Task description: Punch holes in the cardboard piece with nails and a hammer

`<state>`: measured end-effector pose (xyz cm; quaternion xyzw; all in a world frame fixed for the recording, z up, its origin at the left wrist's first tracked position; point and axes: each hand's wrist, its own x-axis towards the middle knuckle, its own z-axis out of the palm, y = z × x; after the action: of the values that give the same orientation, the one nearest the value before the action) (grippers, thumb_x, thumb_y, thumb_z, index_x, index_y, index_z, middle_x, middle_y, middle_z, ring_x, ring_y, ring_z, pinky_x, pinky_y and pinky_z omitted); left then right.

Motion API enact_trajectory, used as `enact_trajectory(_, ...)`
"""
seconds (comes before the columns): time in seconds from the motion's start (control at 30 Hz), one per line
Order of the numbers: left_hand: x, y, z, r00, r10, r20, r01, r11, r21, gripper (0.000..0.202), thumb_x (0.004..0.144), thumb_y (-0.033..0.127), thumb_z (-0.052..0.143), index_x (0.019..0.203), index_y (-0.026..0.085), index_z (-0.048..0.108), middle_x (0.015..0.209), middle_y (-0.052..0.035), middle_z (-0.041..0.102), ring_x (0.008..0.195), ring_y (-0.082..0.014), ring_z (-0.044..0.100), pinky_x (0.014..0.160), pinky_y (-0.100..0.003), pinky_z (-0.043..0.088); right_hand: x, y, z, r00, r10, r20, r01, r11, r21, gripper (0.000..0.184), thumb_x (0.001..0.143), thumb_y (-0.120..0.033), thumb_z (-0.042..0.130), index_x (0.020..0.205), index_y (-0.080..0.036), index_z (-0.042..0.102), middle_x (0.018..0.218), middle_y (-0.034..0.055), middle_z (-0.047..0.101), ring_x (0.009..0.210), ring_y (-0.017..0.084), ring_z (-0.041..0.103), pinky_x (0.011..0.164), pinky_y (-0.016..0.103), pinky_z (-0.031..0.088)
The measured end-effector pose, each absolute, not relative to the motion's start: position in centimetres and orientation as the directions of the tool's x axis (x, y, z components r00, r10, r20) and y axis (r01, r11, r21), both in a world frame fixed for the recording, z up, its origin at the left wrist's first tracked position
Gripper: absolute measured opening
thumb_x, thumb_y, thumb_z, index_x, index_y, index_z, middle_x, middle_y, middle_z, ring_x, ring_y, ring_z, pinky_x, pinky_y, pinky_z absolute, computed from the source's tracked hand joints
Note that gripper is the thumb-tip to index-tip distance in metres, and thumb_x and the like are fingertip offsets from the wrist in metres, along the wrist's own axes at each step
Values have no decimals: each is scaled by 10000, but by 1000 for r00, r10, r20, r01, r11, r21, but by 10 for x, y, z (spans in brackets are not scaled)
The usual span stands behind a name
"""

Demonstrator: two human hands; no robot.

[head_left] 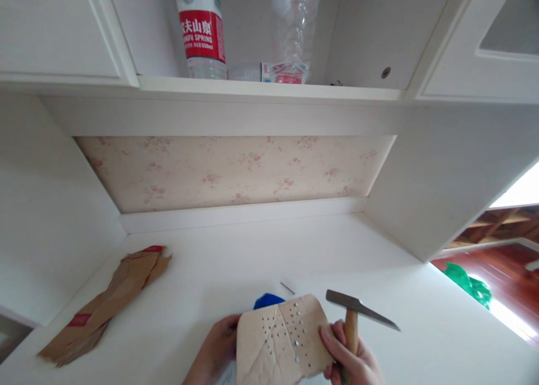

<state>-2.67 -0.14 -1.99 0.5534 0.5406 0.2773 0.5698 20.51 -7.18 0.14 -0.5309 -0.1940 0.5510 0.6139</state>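
Note:
A pale tan board [273, 340] with rounded corners is held up at the bottom middle. Rows of shiny nail heads and small dark dots mark its face, and creases or cracks run across it. At the board's left edge, my left hand [221, 345] is closed on it, some fingers hidden behind. My right hand [351, 357] pinches the right edge with the thumb in front while also holding a hammer [351, 329] by its wooden handle. The hammer's dark metal head points up, its tapered end to the right. Just beyond the board lies a thin nail [288, 288].
A blue object [268, 301] shows partly behind the board. Torn brown cardboard [109, 306] lies on the left of the white desk [202, 273]. Plastic bottles [204, 37] stand on the shelf overhead. White side panels [455, 166] enclose the desk; a green bag [467, 284] lies beyond the right edge.

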Motion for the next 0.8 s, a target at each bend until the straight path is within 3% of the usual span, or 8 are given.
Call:
enact_trajectory(0.13, -32, -8, -17, 234, 941, -246, 285, 176, 942, 322, 711, 425, 572, 835, 193, 757, 912, -67, 770, 929, -306, 675, 862, -387, 518, 201, -66, -8, 313, 884, -348, -439, -191, -878, 545, 613, -476, 844, 665, -235, 358, 451, -112, 523, 312, 42, 494, 310, 114, 293)
enact_trajectory(0.33, -39, -15, -22, 194, 962, -191, 288, 131, 949, 294, 728, 403, 591, 867, 197, 748, 940, -70, 775, 886, -297, 703, 831, -382, 543, 195, -60, -18, 320, 883, -343, -385, -210, -899, 519, 653, -498, 808, 679, -245, 356, 463, -109, 532, 352, 66, 523, 323, 135, 339)
enact_trajectory(0.57, -63, -20, -32, 1, 995, -104, 324, 98, 941, 399, 854, 497, 502, 992, 206, 736, 1067, -70, 751, 1026, -280, 680, 946, -398, 509, 187, -59, -24, 325, 886, -331, -295, -237, -926, 505, 687, -528, 772, 666, -246, 353, 445, -103, 529, 370, 64, 493, 333, 145, 351)
enact_trajectory(0.7, -79, -29, -28, -131, 988, -78, 302, 114, 947, 414, 856, 553, 547, 1033, 220, 716, 1097, -69, 743, 1054, -259, 679, 954, -363, 518, 182, -62, -16, 341, 873, -349, -241, -277, -930, 454, 748, -548, 707, 686, -245, 375, 368, -103, 508, 288, 29, 344, 301, 130, 217)
enact_trajectory(0.8, -85, -37, -19, -210, 978, -19, 274, 78, 959, 432, 852, 556, 579, 1101, 214, 669, 1098, -79, 742, 1046, -241, 687, 919, -323, 543, 182, -64, -8, 374, 853, -364, -207, -306, -929, 405, 760, -579, 676, 781, -214, 501, 334, -99, 487, 272, 15, 261, 300, 129, 138)
